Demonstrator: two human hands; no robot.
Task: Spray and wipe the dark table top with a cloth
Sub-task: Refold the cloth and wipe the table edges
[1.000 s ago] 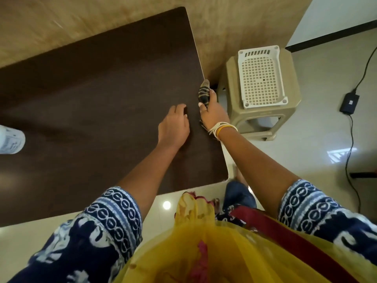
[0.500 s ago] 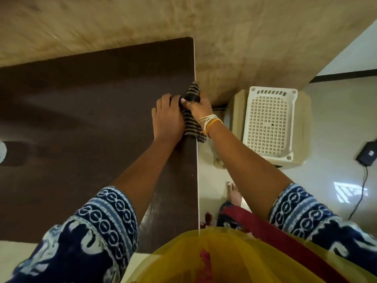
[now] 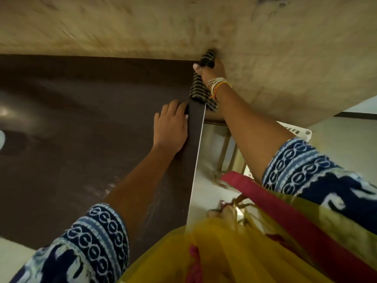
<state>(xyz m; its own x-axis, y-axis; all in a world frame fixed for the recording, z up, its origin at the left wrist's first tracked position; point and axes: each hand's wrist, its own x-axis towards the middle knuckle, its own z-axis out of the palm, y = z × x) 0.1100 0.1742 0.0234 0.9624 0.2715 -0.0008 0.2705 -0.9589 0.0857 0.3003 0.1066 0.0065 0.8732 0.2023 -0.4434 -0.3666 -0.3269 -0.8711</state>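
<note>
My right hand (image 3: pixel 212 73) is at the far right corner of the table top (image 3: pixel 91 119), fingers curled round a striped cloth (image 3: pixel 199 89). The cloth is bunched over the table's right edge: one end sticks out past my knuckles against the wall (image 3: pixel 183 23), the other trails back under my wrist and hangs off the edge. A few thin bangles (image 3: pixel 217 84) sit on that wrist; I cannot count them for sure through the blur.

My left hand (image 3: pixel 171 127) lies flat on the table just nearer to me, palm down, fingers straight and together, holding nothing. Its fingertips come close to the near end of the cloth, though I cannot tell whether they touch it.

I see one cloth and one dark table, with two hands at work. Faint pale streaks show on the surface near my left forearm.

At the far left edge of the view a bit of something white (image 3: pixel 1 139) sits on the table; too little shows to name it. To the right, below my right arm, part of a beige stool (image 3: pixel 228 148) stands on the floor with a white basket's (image 3: pixel 299 130) corner behind it. No writing or labels can be read anywhere.
</note>
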